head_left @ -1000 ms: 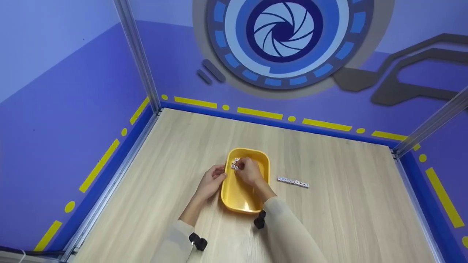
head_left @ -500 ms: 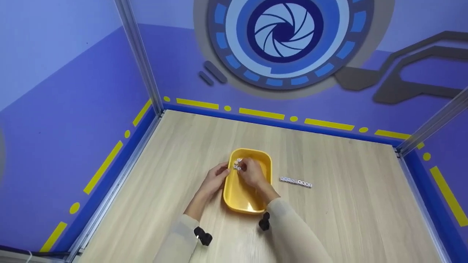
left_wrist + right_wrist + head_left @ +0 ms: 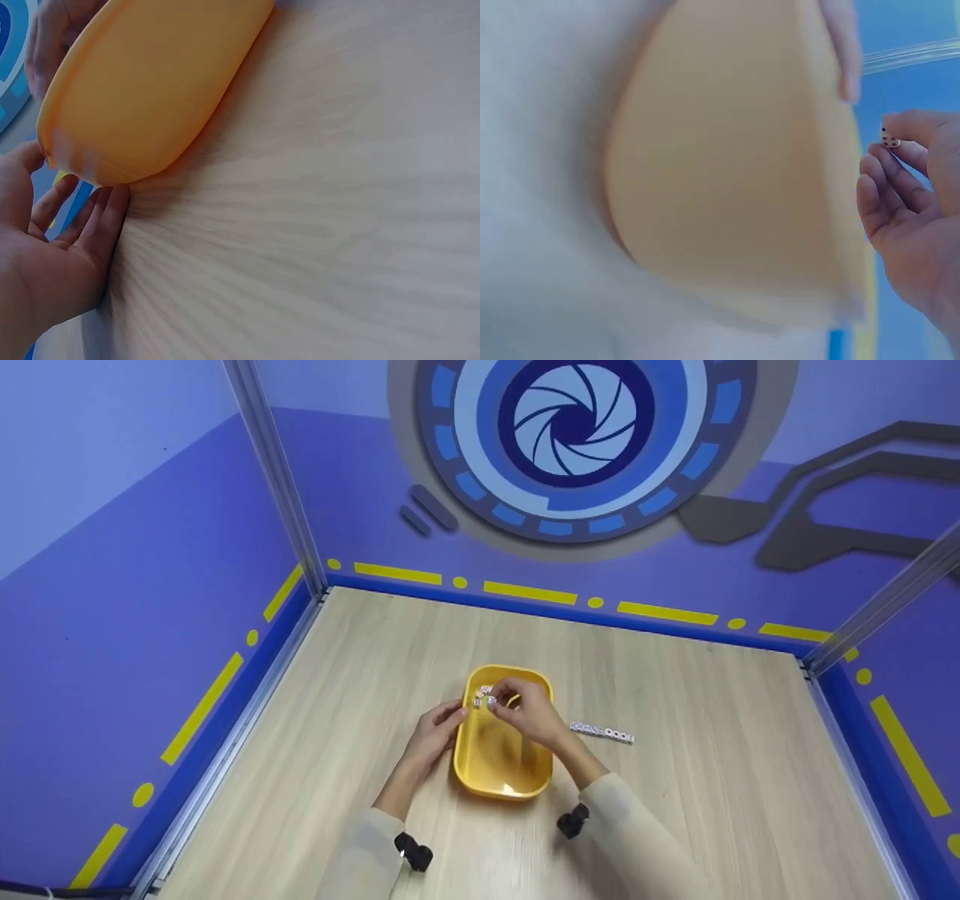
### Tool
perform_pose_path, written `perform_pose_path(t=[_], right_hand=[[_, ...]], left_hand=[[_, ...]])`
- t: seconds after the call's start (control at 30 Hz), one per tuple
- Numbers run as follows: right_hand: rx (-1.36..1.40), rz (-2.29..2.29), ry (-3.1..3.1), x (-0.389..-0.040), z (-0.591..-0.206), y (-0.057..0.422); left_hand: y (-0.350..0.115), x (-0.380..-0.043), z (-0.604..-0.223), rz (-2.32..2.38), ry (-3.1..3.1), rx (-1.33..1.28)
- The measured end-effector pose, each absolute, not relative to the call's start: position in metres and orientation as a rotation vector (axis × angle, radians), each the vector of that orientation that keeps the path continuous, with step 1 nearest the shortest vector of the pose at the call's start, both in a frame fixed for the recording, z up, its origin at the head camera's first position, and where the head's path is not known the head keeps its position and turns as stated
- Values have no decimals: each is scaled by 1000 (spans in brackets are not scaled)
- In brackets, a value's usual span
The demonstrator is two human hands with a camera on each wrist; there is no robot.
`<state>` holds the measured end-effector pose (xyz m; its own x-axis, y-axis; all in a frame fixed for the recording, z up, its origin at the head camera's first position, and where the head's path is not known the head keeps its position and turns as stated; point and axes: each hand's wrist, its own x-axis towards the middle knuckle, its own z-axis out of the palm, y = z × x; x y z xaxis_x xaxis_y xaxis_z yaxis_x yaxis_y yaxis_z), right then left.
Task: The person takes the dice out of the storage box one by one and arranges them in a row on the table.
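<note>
Blue-purple wall panels rise along the far side and both flanks of the pale wood-grain bench. On that bench, between the person's forearms, sits a yellow tray with rounded corners, its long side running away from the person. It looks like thin, smooth plastic, so probably light, fairly stiff and quick to slide; its raised rim is the natural place to steady it.

The left hand does just that: thumb and fingers spread loosely apart, tips resting on the tray's left rim and outer side. The right hand is over the tray, thumb and forefinger closed in a small pinch while the other fingers bend more loosely.

Right of the tray, lying on the bench, is a straight row of dice set end to end. Loose dice lie inside the tray by its left wall, toward the far end; they are too small and partly covered for me to count fairly.

Smallest of all is the die in the right fingertips, white with dark pips. It should be hard, light and tough, but slick enough to pop out, so opposite flat faces offer the surest grip.
</note>
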<state>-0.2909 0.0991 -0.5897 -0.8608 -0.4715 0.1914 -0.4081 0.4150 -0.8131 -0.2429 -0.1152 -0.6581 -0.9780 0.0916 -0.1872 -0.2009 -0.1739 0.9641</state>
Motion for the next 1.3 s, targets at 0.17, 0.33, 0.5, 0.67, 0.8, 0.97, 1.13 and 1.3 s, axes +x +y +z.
perform_pose_path(t=[0.17, 0.33, 0.5, 0.67, 0.8, 0.97, 1.13, 1.3], right_hand=[[-800, -1459, 2606, -291, -567, 140], [-770, -1429, 2668, -292, -563, 196], [-706, -1385, 2797, -291, -570, 253], [-585, -1294, 2905, -286, -586, 301], [-459, -1222, 2944, -279, -599, 328], [-359, -1178, 2938, -270, -618, 349], [-271, -1153, 2907, -263, -633, 359], [-235, -1167, 2863, -261, -640, 358]], left_hand=[[-116, -243, -659, 2243, 1918, -132], [-116, -242, -659, 2219, 1941, -135], [-116, -241, -658, 2200, 1962, -138], [-116, -242, -660, 2196, 1962, -122], [-115, -243, -660, 2209, 1979, -115], [-115, -243, -660, 2218, 1981, -109], [-115, -243, -660, 2221, 1969, -108], [-116, -242, -659, 2235, 1947, -116]])
